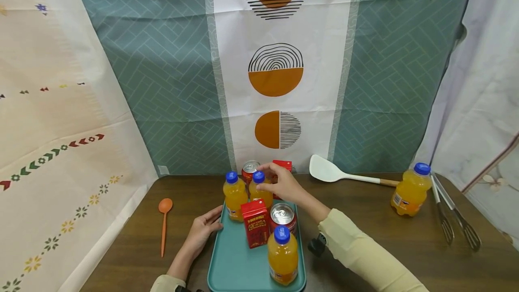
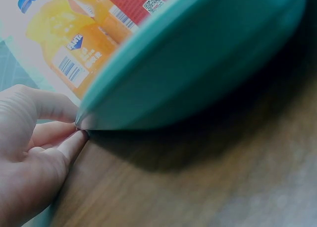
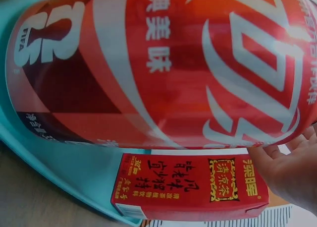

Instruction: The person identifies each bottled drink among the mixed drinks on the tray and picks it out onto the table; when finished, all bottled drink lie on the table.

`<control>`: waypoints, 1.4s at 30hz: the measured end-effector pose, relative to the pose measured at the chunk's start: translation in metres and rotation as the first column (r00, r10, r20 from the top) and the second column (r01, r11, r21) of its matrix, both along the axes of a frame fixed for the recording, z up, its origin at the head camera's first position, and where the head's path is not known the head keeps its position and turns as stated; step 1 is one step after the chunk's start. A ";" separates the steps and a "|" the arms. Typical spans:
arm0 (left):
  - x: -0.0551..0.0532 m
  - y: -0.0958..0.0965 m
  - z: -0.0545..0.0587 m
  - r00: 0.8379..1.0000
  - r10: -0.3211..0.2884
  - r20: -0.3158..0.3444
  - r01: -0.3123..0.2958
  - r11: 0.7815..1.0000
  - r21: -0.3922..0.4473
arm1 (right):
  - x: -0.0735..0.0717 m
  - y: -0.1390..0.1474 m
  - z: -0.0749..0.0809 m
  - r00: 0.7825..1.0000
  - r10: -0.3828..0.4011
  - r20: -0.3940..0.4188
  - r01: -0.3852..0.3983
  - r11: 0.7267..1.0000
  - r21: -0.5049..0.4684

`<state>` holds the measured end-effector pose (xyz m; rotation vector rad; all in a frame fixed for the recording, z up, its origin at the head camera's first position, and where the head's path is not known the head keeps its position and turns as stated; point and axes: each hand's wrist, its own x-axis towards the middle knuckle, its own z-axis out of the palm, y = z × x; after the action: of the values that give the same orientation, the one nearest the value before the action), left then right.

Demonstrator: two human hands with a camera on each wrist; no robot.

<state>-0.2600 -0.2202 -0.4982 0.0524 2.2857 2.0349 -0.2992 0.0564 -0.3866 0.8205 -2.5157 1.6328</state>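
My left hand (image 1: 201, 231) pinches the left rim of a teal tray (image 1: 233, 260), thumb and fingers meeting at its edge in the left wrist view. My right hand (image 1: 285, 188) reaches across the tray's far end, thumb and fingers around the blue-capped top of an orange soda bottle (image 1: 263, 196). Left of that stands another orange soda bottle (image 1: 234, 199). Nearer me are a red drink carton (image 1: 256, 226), a red soda can (image 3: 163, 68) and a third orange soda bottle (image 1: 283, 258). Behind the gripped bottle are a second can (image 1: 248, 172) and a second red carton (image 3: 193, 187), partly hidden.
An orange spoon (image 1: 164, 224) lies left of the tray on the wooden table (image 1: 357, 238). To the right are a white spatula (image 1: 326, 169), another orange soda bottle (image 1: 411, 190) and whisks (image 1: 458, 211). A patterned cloth (image 1: 279, 102) hangs behind the table.
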 end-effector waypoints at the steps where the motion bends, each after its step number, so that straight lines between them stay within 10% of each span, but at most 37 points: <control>1: 0.000 0.000 0.000 1.000 0.000 -0.002 0.000 1.000 -0.001 | 0.000 0.000 0.000 1.000 0.001 -0.003 -0.001 1.000 -0.005; 24: 0.002 -0.002 -0.002 1.000 -0.002 0.001 0.002 1.000 0.002 | 0.008 -0.007 -0.009 0.993 -0.111 -0.032 0.108 0.990 -0.093; 42: 0.000 -0.001 -0.002 1.000 0.002 -0.008 -0.002 1.000 0.008 | 0.011 0.006 0.023 0.975 -0.198 0.103 0.213 0.963 -0.165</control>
<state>-0.2600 -0.2209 -0.5002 0.0581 2.2833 2.0485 -0.2883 0.0626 -0.3633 0.4641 -2.3708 1.8176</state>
